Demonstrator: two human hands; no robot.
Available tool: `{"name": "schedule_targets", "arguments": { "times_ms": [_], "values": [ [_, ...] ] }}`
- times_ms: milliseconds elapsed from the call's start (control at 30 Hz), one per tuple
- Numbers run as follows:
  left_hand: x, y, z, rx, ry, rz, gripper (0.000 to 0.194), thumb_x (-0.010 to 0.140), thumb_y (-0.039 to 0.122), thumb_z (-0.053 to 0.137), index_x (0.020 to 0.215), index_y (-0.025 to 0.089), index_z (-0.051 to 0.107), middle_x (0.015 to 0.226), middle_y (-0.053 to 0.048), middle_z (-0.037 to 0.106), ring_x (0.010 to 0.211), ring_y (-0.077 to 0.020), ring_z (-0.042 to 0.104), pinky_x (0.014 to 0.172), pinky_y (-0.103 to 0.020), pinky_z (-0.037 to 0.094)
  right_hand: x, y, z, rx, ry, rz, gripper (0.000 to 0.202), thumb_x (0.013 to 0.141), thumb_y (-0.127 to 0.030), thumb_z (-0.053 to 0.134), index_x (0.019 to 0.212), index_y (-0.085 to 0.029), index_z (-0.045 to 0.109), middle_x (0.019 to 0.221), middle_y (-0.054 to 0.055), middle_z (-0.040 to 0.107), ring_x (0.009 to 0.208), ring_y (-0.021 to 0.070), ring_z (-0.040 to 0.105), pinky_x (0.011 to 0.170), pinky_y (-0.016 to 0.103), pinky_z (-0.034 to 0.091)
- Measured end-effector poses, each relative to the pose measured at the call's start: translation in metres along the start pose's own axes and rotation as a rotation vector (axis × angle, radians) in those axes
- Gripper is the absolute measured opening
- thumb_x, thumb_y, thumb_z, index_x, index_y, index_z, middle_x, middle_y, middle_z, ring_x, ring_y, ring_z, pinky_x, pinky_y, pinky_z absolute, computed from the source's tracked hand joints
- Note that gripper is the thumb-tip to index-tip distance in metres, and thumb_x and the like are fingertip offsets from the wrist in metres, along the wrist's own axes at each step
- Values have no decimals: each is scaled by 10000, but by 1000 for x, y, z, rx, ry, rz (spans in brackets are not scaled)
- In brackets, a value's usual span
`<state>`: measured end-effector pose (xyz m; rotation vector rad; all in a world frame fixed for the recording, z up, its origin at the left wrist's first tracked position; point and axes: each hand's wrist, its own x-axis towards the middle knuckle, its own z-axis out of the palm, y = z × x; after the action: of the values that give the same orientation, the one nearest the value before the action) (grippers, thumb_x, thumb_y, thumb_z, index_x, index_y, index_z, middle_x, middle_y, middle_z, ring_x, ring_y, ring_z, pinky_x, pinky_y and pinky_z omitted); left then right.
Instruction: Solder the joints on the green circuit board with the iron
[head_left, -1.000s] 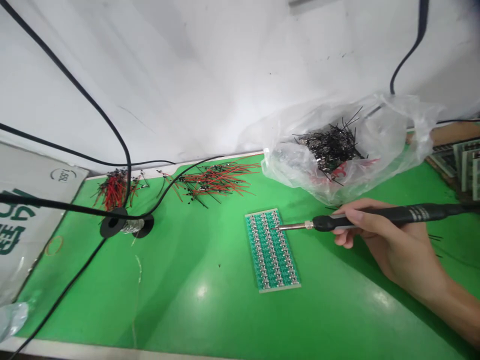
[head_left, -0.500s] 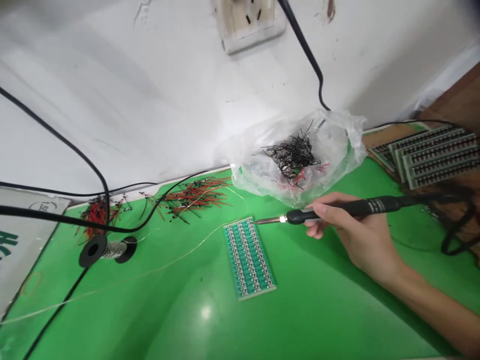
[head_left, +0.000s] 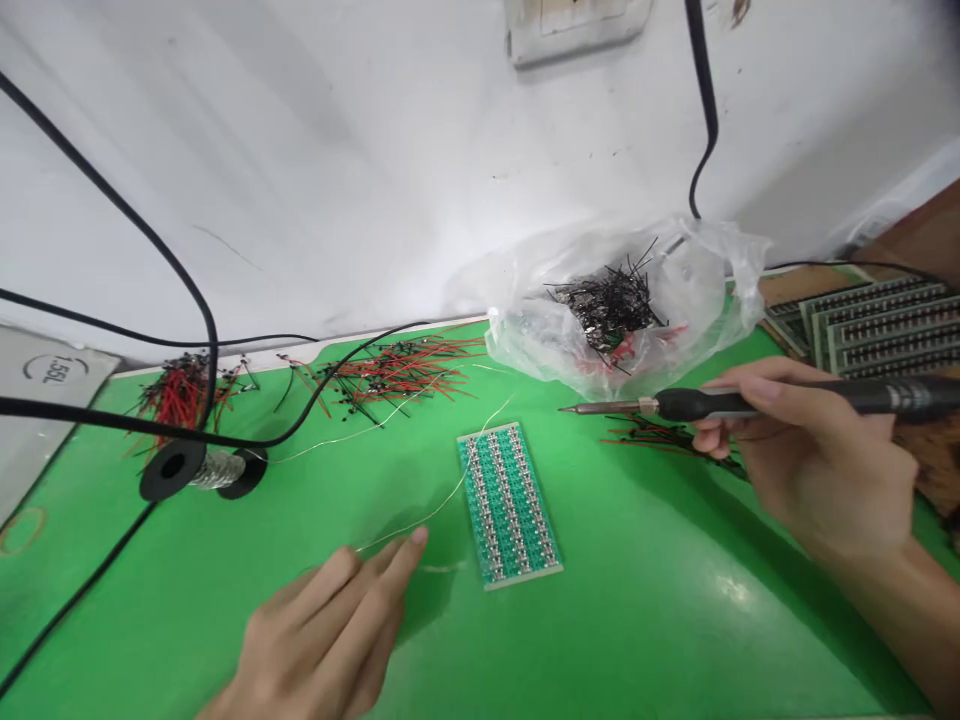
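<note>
A green circuit board panel lies flat on the green tabletop, between the two hands, its component rows facing up. The left hand, fingers drawn together, pinches thin solder wire, whose free end arcs across the panel's upper left corner. The right hand grips a soldering iron like a pen; its tip points left, clear of the panel's top right corner.

Several red and black wires lie beneath the iron, partly hidden by it and the right hand. Just behind, a clear plastic bag takes up the space towards the wall, holding a tangle of black wire pieces. A loose heap of red and black leads spreads to the bag's left, with a denser bunch farther left. A black cable passes in front of that bunch and near the solder spool. A white box stands at the left edge. At far right, populated circuit boards lie overlapping behind the iron's handle.
</note>
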<state>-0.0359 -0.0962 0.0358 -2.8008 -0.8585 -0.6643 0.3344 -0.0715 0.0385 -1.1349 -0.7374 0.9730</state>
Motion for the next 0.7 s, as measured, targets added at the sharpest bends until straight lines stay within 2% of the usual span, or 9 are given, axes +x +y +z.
{"name": "schedule_targets", "arguments": {
  "times_ms": [100, 167, 233, 367, 533, 700],
  "values": [
    [20, -10, 19, 11, -48, -40, 348, 921, 53, 564, 1269, 67, 559, 1003, -91, 747, 695, -135, 644, 643, -261, 565, -9, 6, -2, -13, -89, 73, 103, 774, -215, 716, 754, -190, 814, 577, 36, 739, 467, 162, 655, 426, 250, 510],
    [30, -19, 27, -34, -57, -75, 204, 956, 97, 540, 1158, 92, 573, 902, -57, 740, 707, -136, 656, 627, -246, 569, -15, 11, -3, -46, -181, 124, 106, 798, -261, 732, 795, -197, 817, 603, 49, 749, 501, 173, 669, 457, 257, 531],
    [37, -27, 33, -95, -43, -71, 131, 967, 107, 528, 1094, 112, 562, 889, -41, 735, 714, -130, 664, 648, -243, 581, -21, 17, -2, -76, -237, 144, 120, 807, -295, 741, 816, -202, 815, 625, 60, 759, 526, 183, 680, 471, 259, 538],
    [33, -37, 41, -220, -35, -140, 167, 988, 151, 529, 1152, 131, 558, 936, -38, 745, 743, -133, 681, 650, -248, 572, -26, 26, 2, -88, -288, 209, 123, 824, -314, 729, 849, -229, 814, 627, 48, 757, 537, 183, 681, 492, 264, 543],
    [21, -40, 42, -282, -18, -211, 185, 976, 156, 576, 1161, 149, 582, 936, -20, 753, 757, -130, 668, 670, -255, 539, -26, 34, -1, -120, -353, 277, 146, 835, -329, 736, 914, -227, 804, 651, 45, 756, 560, 196, 698, 503, 288, 558],
    [25, -38, 38, -241, 14, -204, 230, 947, 133, 622, 1175, 166, 618, 943, 4, 756, 647, -99, 551, 612, -240, 470, -25, 36, -7, -130, -357, 290, 143, 850, -305, 719, 941, -225, 795, 687, 55, 768, 580, 199, 705, 513, 296, 566]
  ]
}}
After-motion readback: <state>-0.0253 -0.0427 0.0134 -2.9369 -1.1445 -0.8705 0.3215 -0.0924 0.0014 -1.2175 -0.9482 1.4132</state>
